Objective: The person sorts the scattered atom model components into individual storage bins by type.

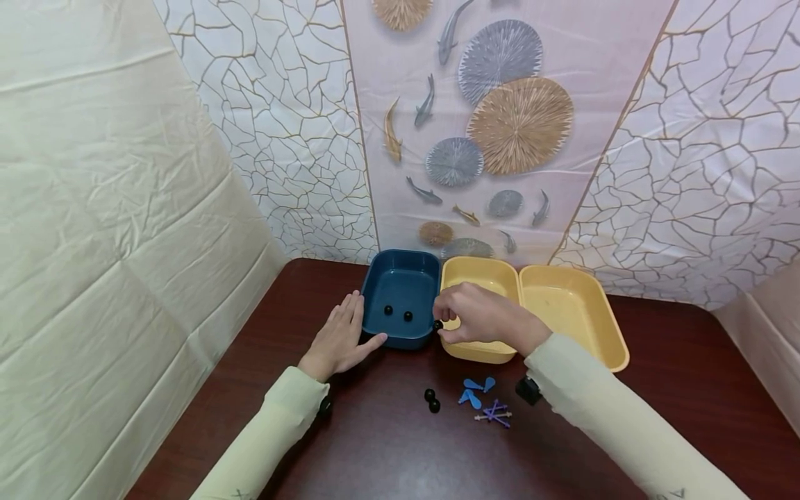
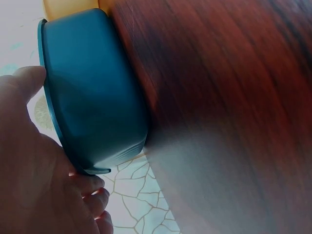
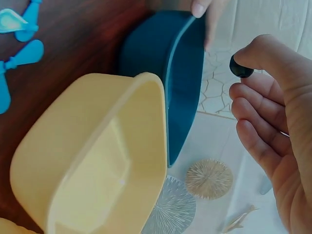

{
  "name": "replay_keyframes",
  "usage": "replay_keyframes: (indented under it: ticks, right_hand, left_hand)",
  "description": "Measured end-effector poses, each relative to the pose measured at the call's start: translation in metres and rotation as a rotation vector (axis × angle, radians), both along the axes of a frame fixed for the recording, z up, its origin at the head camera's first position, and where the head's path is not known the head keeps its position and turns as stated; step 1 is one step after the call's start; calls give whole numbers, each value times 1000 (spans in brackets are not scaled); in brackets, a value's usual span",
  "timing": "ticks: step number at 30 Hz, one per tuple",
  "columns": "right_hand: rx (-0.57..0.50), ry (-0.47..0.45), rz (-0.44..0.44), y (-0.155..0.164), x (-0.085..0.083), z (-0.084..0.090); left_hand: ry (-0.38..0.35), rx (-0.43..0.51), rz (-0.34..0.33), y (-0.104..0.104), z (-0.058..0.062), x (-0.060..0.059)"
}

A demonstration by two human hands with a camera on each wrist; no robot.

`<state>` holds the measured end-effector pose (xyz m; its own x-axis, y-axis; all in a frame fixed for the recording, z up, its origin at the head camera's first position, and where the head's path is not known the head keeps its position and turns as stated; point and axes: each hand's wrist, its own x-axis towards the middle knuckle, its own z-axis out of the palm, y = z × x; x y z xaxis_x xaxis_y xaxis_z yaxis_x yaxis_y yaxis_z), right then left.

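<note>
One black ball pinched in grip of right hand, near right rim of blue tray. Left hand touching tray, fingers straight. Two balls inside.

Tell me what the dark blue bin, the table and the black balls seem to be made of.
Dark blue bin: probably molded plastic, smooth satin finish, given its thin lip and rounded corners.
Table: wood or printed laminate with some gloss; reddish grain and a pale sheen show.
Black balls: smooth, somewhat shiny, with faint highlights; perhaps plastic or glass, I can't tell.
</note>
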<state>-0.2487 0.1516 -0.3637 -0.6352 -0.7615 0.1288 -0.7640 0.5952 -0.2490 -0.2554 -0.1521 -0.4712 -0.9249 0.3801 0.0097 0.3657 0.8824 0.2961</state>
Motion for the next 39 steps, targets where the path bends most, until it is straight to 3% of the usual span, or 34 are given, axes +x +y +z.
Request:
replay_keyframes:
  ticks: [16, 39]
  right_hand:
    - [34, -45, -59, -17, -38, -7]
    - [14, -160, -129, -51, -69, -66]
  left_hand:
    - [3, 7, 3, -1, -1, -1]
    - [35, 1, 0, -1, -7, -5]
